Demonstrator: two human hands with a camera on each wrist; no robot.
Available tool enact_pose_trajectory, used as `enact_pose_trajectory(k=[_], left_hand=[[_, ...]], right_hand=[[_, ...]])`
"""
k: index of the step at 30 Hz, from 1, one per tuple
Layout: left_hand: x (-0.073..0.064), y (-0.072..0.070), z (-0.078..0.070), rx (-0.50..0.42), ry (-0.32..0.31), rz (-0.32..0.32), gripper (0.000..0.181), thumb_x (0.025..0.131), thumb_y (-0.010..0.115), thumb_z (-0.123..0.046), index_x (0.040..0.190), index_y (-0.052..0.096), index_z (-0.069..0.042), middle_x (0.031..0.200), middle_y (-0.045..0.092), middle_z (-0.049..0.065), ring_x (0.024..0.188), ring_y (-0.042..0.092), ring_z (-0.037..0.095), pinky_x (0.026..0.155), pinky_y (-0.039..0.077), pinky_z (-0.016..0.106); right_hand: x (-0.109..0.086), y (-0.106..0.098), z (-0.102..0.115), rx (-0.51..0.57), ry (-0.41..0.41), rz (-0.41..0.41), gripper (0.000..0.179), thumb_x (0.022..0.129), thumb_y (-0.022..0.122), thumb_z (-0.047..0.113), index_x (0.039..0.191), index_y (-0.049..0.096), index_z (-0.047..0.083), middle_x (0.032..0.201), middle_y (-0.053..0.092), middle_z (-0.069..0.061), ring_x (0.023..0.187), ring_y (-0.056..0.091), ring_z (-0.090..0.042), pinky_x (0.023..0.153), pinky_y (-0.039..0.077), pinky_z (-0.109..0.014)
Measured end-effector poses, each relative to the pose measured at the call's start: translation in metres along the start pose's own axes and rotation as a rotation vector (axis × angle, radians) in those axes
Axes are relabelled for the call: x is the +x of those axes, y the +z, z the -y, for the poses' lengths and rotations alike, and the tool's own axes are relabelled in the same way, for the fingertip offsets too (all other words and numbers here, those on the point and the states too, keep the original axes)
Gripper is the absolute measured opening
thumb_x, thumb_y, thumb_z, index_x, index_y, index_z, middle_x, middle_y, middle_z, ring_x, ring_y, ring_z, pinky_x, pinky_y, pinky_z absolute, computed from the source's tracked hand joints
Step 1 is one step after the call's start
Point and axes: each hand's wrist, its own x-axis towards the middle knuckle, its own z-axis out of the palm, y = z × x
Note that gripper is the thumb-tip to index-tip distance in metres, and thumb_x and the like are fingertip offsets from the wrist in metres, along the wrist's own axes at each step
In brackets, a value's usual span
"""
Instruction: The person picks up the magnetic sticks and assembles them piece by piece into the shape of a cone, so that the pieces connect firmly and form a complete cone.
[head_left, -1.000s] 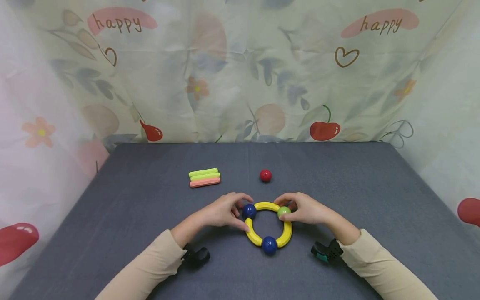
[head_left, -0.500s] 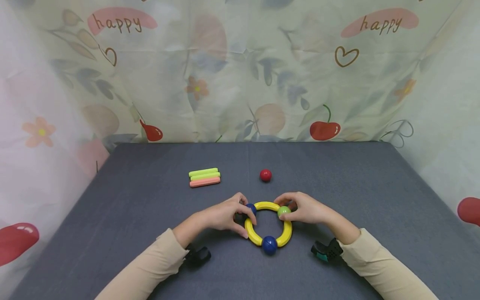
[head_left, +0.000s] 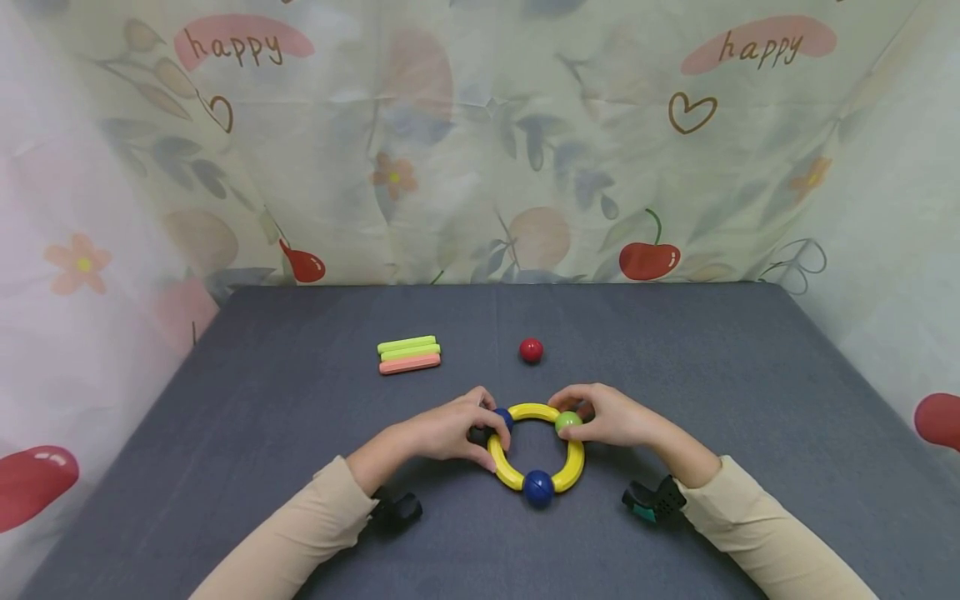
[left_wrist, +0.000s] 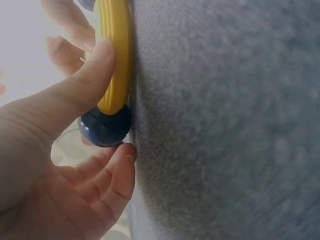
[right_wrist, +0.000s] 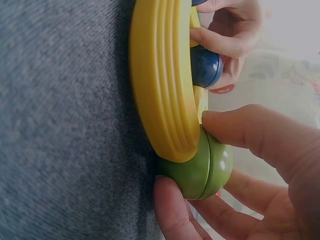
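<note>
Three yellow curved rods and three balls form a ring flat on the table. My left hand [head_left: 457, 429] pinches the left yellow rod [head_left: 504, 468] between thumb and index finger. Its other fingers curl behind the far-left blue ball [left_wrist: 104, 129], which the hand partly covers in the head view. With thumb and fingers, my right hand [head_left: 611, 417] grips the green ball [head_left: 567, 423] at the ring's far right. In the right wrist view, a yellow rod [right_wrist: 162, 75] meets this green ball. Nearest to me in the ring is the other blue ball [head_left: 537, 488].
Beyond the ring lies a loose red ball [head_left: 531, 350]. To its left, two lime straight rods [head_left: 408, 344] and one salmon rod [head_left: 410, 364] lie side by side. A patterned curtain [head_left: 491, 167] hangs behind the dark grey table [head_left: 300, 333].
My left index finger has come over the left rod to the inside of the ring. The ring's left side has shifted very slightly left. My right hand holds its place.
</note>
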Motion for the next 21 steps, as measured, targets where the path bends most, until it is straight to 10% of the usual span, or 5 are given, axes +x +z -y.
enact_pose_trajectory(k=[21], left_hand=[[-0.006, -0.008, 0.018, -0.151, -0.058, -0.127, 0.037, 0.085, 0.068, -0.02, 0.12, 0.059, -0.011, 0.103, 0.063, 0.007, 0.076, 0.055, 0.008, 0.066, 0.045, 0.019]], right_hand=[[0.002, 0.004, -0.003, 0.084, -0.043, -0.047, 0.036, 0.083, 0.069, 0.016, 0.114, 0.057, 0.002, 0.116, 0.059, -0.015, 0.103, 0.061, -0.027, 0.091, 0.049, -0.043]])
